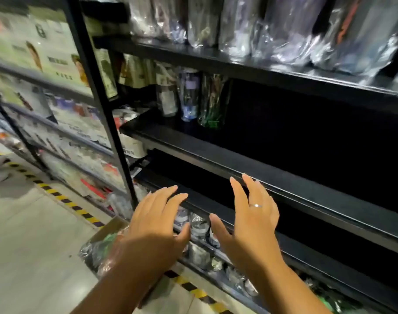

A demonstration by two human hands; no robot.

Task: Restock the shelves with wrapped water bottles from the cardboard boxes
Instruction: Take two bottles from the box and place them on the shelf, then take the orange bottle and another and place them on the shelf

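Several tiers of a black metal shelving unit (284,168) fill the right side of the view, running away to the left. Its top tier is packed with tall bottles in clear crinkled plastic wrap (238,26), standing upright. The tier below is bare and dark, except for three wrapped bottles (189,96) upright at its far left end. More wrapped bottles (200,252) line the lowest tier, near the pale floor (35,245) with its yellow-and-black striped tape (64,198).

An open brown cardboard box (109,227) sits on the floor at the foot of the unit. A heap of plastic-wrapped bottles (98,250) shows in it, but how their long axes lie is too blurred to tell.

Both hands hang in front of the lower shelf edges, palms down, fingers straight and spread, gripping nothing. The left hand (155,227) is over the box's near corner, while the right hand (252,218) is further right, with its fingertips near a shelf lip and a thin silver ring (255,205) on one finger.

The coming move most likely turns on the box lying below and to the left of both hands. That puts the left hand nearer to it, and the empty shelf space is ahead and to the right.
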